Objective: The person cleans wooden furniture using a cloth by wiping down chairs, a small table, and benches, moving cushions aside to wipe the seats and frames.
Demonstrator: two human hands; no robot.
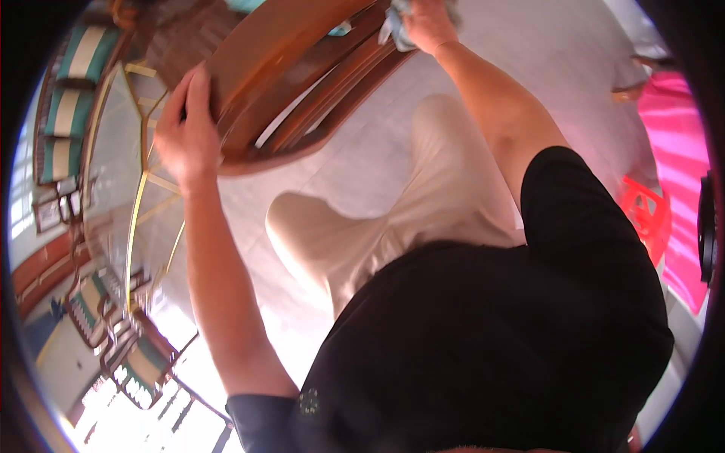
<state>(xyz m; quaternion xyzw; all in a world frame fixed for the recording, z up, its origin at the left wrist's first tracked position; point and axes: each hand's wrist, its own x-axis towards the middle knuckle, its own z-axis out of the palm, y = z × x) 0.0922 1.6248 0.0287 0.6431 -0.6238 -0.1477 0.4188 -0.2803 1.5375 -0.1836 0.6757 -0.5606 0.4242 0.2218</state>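
In front of me is a reddish-brown wooden piece of furniture (pixel 260 57) with a broad curved edge and long slats, tilted; its exact kind I cannot tell. My left hand (pixel 190 136) is closed on its near left edge, thumb and fingers on the wood. At the far right end, a crumpled pale grey-blue cloth (pixel 398 32) is bunched in my closed right hand (pixel 432 26), against the slats. Part of that hand lies close to the upper picture rim. Between the boards shows a small pale blue patch (pixel 341 29), too small to name.
A glass-topped table with a gold frame (pixel 140 204) stands close on my left. Beyond it are chairs with green and cream cushions (pixel 69 113). At right are a red plastic stool (pixel 646 215) and a bright pink cloth (pixel 674 158). Pale tiled floor (pixel 362 143) lies below.
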